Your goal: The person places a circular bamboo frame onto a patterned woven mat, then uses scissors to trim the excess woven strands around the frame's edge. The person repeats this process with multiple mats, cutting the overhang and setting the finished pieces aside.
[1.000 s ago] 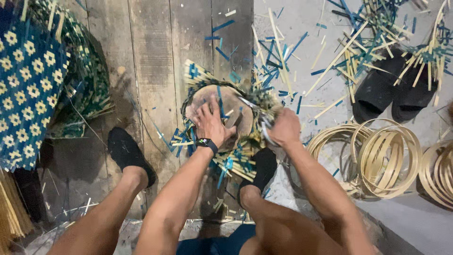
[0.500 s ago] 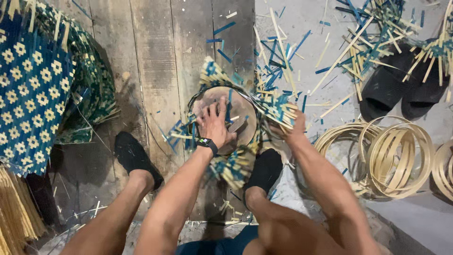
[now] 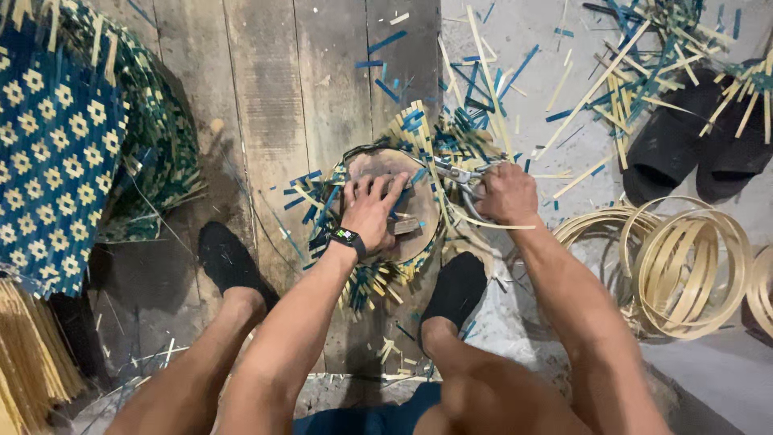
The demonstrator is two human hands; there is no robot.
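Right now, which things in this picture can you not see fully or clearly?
- Head view: the scissors are partly hidden inside the right hand.
- The round wooden form is partly covered by the left hand.
- The patterned woven mat is cut off by the left edge.
- The bamboo hoops run past the right edge.

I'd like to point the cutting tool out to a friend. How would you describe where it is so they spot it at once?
Start at the round wooden form ringed with blue and pale woven strips, in the middle of the plank floor. The left hand presses on top of it; the right hand sits at its right edge. The scissors poke out from that right hand, the only shiny metal among the strips.
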